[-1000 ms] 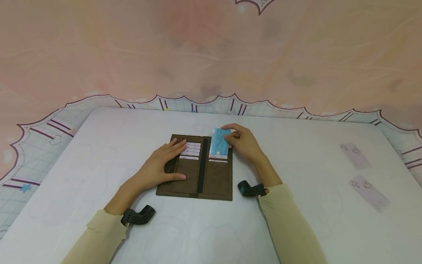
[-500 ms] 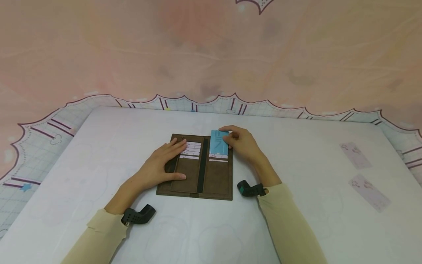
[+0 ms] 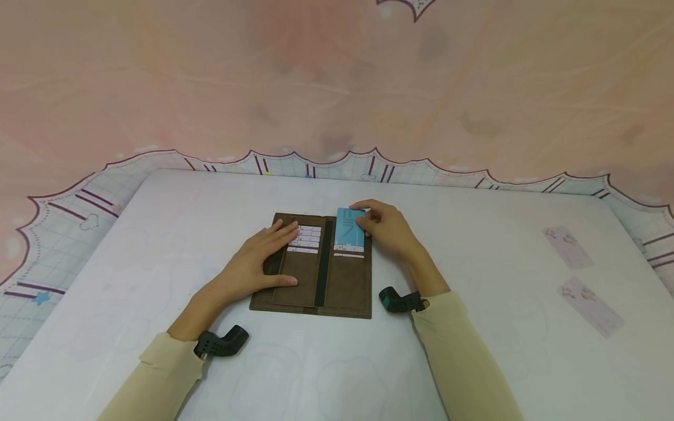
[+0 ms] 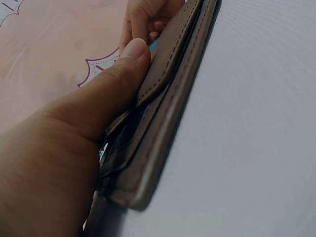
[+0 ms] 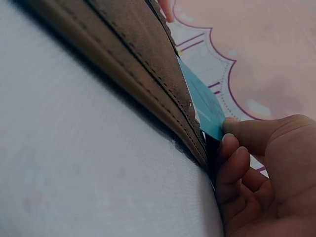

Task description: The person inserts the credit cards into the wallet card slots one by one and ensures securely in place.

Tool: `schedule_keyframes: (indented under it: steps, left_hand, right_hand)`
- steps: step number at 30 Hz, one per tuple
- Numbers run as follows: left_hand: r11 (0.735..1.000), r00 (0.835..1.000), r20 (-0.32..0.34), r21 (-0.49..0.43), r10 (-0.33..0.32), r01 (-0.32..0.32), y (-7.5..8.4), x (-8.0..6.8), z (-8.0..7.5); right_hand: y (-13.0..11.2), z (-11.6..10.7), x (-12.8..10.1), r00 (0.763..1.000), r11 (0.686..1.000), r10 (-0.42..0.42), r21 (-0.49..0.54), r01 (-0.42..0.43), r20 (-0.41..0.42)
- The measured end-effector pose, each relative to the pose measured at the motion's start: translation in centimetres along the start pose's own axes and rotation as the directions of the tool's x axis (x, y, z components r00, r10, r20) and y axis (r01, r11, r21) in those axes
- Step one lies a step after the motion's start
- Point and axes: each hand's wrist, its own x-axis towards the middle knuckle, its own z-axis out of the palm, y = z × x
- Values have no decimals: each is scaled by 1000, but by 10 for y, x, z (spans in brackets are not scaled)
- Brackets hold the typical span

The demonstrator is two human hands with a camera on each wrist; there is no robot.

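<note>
far left: patterned cloth (image 3: 68,216) with a scalloped purple edge borders the white table (image 3: 158,234). left sleeve (image 3: 152,374) cream-coloured, black wrist mount (image 3: 220,344) at the cuff.

left hand (image 3: 258,263) lies flat on the left panel of the open brown wallet (image 3: 313,280), fingers straight and spread, thumb along the inner flap; it presses, does not grip. left wrist view: thumb (image 4: 126,64) lies on the stitched flap edge, wallet lifted slightly off the table there.

wallet lies open near the table centre, long axis running away from the person. left panel carries a stack of white-edged cards (image 3: 305,238) in slots, fingertips just beside them. dark centre strip (image 3: 322,263) divides the panels.

right panel: blue card (image 3: 348,227) stands partly in the top slot, its upper part sticking out past the wallet's far edge. right hand (image 3: 387,231) pinches the card's right edge, index on top, other fingers curled. right wrist view: blue corner (image 5: 207,111) held at the thumb tip, right against the wallet rim.

second wrist mount (image 3: 400,301) at the right cuff. far right: two pale patterned slips (image 3: 584,280) lie flat, well apart from the wallet.
</note>
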Motion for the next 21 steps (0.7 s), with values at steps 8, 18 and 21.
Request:
schedule_keyframes:
  steps: [8, 18, 21]
  left_hand:
    - [1000, 1000, -1, -11, -4, 4, 0, 0, 0]
    - [1000, 1000, 2, -10, 0, 0, -1, 0, 0]
    - [1000, 1000, 2, -8, 2, -2, -1, 0, 0]
  right_hand:
    - [0, 0, 0, 1000, 1000, -9, -9, 9, 3]
    - [1, 1, -1, 1000, 999, -19, -48, 19, 9]
    - [1, 1, -1, 1000, 998, -23, -51, 23, 10]
